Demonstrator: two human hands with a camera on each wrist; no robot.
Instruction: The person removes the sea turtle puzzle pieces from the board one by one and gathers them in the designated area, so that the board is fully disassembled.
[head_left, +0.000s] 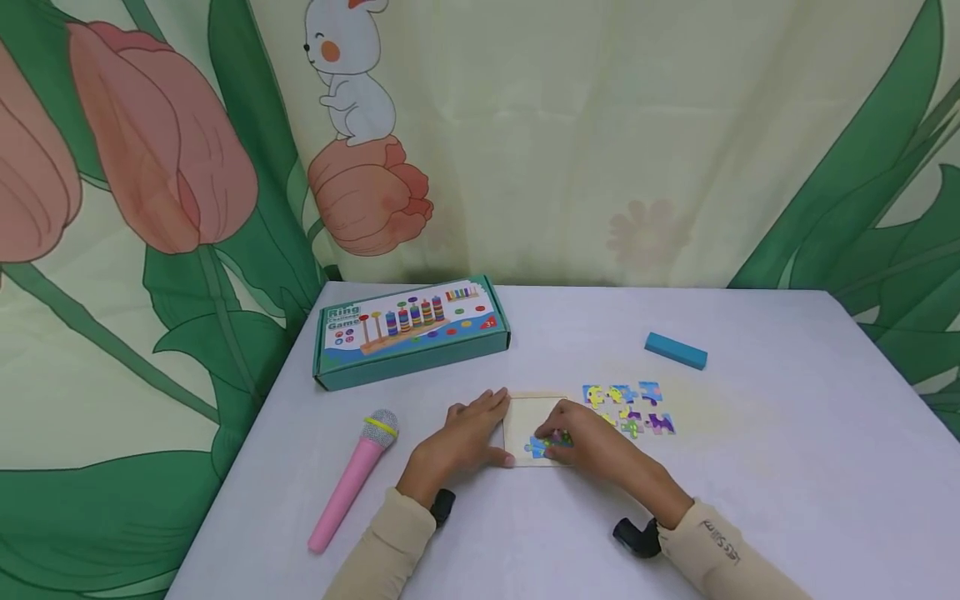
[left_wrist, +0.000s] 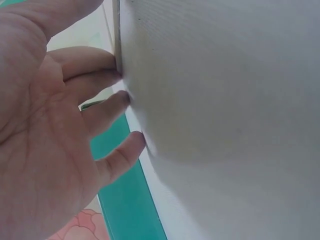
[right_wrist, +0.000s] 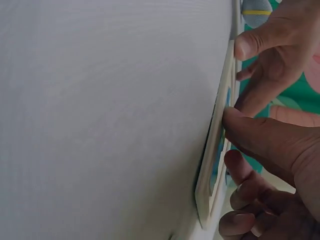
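Observation:
A shallow pale wooden puzzle tray (head_left: 522,418) lies on the table in front of me. My left hand (head_left: 467,435) steadies its left side, fingers extended at the upper left corner and thumb at the lower one. Over the tray's right part, my right hand (head_left: 591,440) has thumb and index finger at a colourful jigsaw piece (head_left: 558,438), which the fingers partly cover. Blue puzzle pieces (head_left: 536,447) show beside it in the tray. In the right wrist view, the right thumb (right_wrist: 234,119) is at the tray's near rim (right_wrist: 204,197), with the other fingers bent.
Several loose puzzle pieces (head_left: 660,423) lie just right of the tray. Farther back right is a blue block (head_left: 676,351). A green ring game box (head_left: 411,333) lies at the back left, and a pink toy microphone (head_left: 352,483) is left of my left hand.

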